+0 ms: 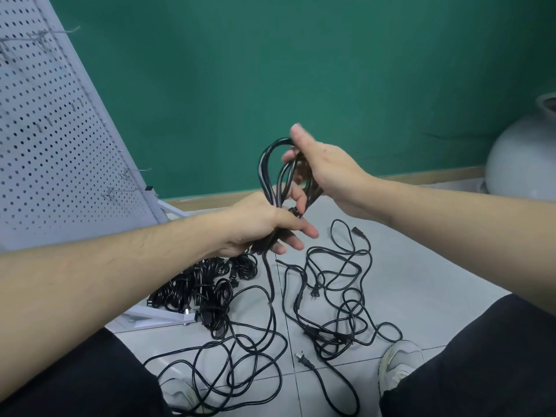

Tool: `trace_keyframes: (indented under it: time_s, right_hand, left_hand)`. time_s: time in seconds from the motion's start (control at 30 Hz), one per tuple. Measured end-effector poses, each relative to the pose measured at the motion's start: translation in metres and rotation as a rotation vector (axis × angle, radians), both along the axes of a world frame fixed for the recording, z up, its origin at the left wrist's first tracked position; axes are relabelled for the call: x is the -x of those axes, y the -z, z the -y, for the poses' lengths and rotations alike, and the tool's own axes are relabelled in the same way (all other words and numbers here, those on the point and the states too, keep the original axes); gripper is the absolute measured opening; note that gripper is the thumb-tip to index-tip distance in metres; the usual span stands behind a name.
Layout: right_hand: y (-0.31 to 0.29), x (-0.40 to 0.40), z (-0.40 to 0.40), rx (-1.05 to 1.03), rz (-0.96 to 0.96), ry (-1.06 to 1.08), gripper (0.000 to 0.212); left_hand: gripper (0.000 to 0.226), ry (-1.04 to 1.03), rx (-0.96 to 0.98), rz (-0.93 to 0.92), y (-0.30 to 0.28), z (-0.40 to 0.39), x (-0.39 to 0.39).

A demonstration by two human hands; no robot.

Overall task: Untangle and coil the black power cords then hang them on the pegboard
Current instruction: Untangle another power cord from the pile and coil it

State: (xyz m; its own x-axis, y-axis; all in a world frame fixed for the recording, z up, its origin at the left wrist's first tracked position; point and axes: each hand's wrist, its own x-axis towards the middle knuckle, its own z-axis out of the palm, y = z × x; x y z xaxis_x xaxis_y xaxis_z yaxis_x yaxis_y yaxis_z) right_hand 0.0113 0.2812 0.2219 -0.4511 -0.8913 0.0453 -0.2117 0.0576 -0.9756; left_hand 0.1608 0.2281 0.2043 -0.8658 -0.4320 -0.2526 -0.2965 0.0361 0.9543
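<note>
Hands raised at chest height: left hand [264, 225] grips the cord loops [272, 173] at their base, right hand [323, 171] pinches their top.

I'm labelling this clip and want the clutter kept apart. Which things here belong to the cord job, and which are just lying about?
Job:
- cord being coiled, in left hand and right hand
- loose cords on the floor
- bundled cords
- pegboard

Lying about:
- grey pot
- shoes
</note>
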Motion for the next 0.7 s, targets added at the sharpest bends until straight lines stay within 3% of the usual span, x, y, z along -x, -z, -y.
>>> trace_keyframes:
  time_s: [0.1, 0.17, 0.33, 0.47, 0.57, 0.7]
  right_hand:
    - [0.008, 0.001, 0.004, -0.054, 0.365, -0.090, 0.077]
    - [0.021, 0.005, 0.003, -0.114, 0.420, -0.192, 0.069]
    - [0.046, -0.007, -0.013, -0.379, -0.008, -0.612, 0.049]
    - [0.053, -0.031, -0.012, -0.393, -0.175, -0.631, 0.009]
    - [0.053, -0.030, -0.009, -0.451, -0.127, -0.613, 0.022]
    - [0.044, -0.015, -0.011, -0.542, -0.252, -0.598, 0.032]
  left_hand:
    - [0.027, -0.133, -0.104, -0.135, -0.003, -0.001, 0.002]
    - [0.025, -0.244, -0.152, -0.219, -0.007, 0.004, 0.003]
    - [0.031, -0.435, -0.352, -0.357, -0.010, 0.016, 0.006]
    - [0.035, -0.435, -0.349, -0.364, -0.010, 0.021, 0.008]
    - [0.038, -0.485, -0.186, -0.292, -0.011, 0.034, 0.007]
    - [0.033, -0.593, 0.041, -0.135, -0.002, 0.059, -0.004]
